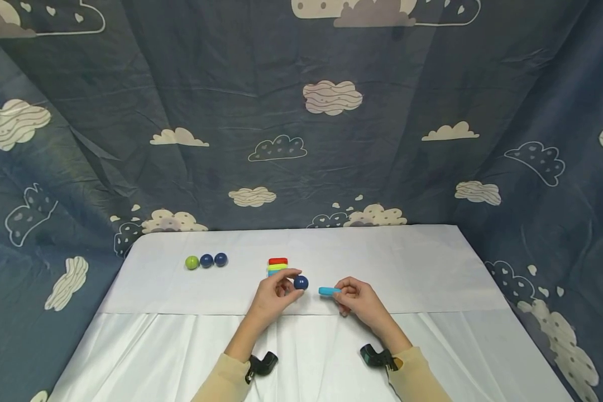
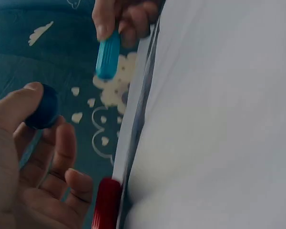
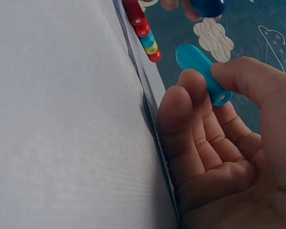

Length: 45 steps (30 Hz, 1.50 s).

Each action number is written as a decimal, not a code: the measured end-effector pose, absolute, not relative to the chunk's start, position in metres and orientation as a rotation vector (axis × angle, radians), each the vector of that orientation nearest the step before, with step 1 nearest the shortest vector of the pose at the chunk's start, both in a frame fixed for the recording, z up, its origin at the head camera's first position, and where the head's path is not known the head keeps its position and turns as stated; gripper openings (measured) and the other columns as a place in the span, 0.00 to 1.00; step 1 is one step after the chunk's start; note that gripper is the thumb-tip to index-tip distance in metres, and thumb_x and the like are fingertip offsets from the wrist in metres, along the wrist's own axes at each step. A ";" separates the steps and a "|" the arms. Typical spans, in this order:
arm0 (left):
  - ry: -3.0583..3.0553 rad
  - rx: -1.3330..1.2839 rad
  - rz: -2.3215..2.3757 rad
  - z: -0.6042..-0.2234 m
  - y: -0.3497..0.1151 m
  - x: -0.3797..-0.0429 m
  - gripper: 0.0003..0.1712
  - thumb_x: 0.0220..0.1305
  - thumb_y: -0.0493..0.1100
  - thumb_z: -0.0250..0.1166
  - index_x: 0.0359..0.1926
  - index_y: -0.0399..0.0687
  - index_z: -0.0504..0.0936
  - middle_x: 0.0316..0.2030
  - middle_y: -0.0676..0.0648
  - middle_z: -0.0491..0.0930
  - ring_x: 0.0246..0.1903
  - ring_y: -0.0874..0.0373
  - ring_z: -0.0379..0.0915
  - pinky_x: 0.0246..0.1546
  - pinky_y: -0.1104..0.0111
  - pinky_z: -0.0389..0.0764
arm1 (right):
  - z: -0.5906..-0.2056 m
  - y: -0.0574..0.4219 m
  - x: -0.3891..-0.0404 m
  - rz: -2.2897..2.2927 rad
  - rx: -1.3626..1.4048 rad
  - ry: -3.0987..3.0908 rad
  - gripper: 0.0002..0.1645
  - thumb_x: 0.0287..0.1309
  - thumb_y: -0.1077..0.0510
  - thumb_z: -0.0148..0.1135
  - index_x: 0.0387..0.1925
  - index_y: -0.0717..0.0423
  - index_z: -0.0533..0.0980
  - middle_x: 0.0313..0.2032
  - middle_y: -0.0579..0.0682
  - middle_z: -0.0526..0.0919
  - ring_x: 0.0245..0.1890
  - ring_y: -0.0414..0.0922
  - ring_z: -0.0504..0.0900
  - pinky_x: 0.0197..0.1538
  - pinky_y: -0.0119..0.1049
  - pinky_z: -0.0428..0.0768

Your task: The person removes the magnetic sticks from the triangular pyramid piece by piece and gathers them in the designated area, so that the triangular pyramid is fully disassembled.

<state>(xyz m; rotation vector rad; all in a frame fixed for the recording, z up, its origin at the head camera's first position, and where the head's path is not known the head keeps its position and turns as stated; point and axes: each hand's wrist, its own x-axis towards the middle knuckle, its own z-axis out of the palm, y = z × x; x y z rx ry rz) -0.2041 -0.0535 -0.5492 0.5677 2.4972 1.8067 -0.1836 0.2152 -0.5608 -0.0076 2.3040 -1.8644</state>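
My left hand [image 1: 272, 294] pinches a dark blue ball [image 1: 301, 282] between thumb and fingertips, and the ball [image 2: 46, 108] shows at the thumb tip in the left wrist view. Facing it, my right hand [image 1: 363, 302] holds a short light-blue magnetic rod [image 1: 328, 291] by one end, its free end pointing left at the ball with a gap between them. A small metal disc shows in the near end of the rod [image 3: 200, 69] in the right wrist view. Behind the left hand lies a row of coloured rods [image 1: 278, 261], red, yellow and blue, partly hidden by the fingers.
At the back left of the white table [image 1: 382, 262] a green ball [image 1: 192, 262] stands beside two dark blue balls [image 1: 213, 260]. A dark cloth [image 1: 251, 111] with cloud prints hangs behind and at the sides. Each wrist wears a black camera [image 1: 263, 364].
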 end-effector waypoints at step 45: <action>3.042 -0.974 1.743 -0.556 -0.194 -0.229 0.22 0.63 0.42 0.75 0.54 0.34 0.85 0.46 0.32 0.88 0.43 0.42 0.73 0.53 0.53 0.66 | -0.560 0.217 -0.182 -1.844 -0.099 2.300 0.15 0.69 0.61 0.69 0.49 0.67 0.76 0.30 0.56 0.82 0.23 0.42 0.79 0.29 0.32 0.82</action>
